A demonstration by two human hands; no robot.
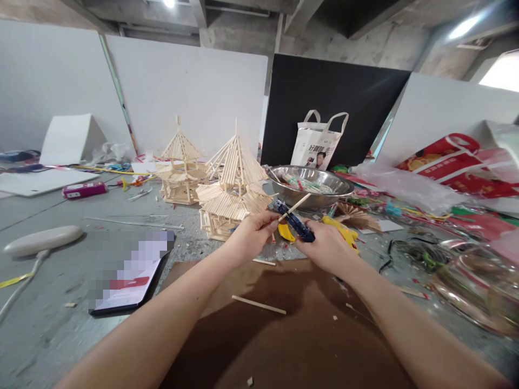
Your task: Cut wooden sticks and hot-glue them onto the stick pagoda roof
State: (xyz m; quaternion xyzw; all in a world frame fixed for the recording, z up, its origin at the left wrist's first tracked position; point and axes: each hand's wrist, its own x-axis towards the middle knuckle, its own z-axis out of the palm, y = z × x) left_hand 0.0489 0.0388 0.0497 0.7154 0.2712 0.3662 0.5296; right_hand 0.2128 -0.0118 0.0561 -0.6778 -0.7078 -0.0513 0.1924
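My left hand pinches a thin wooden stick that slants up to the right. Dark blue pliers are in my right hand, their jaws at the stick close to my left fingertips. Whether the jaws touch the wood, I cannot tell. Just beyond my left hand stands a pagoda model built of wooden sticks, with a pointed roof. A second stick pagoda is behind it to the left. Loose sticks lie below my hands, one on a brown board.
A steel bowl with wrapped sticks sits behind my hands, near a white carrier bag. A yellow tool lies beside my right hand. Left are a phone and a white oval device; right, a transparent container.
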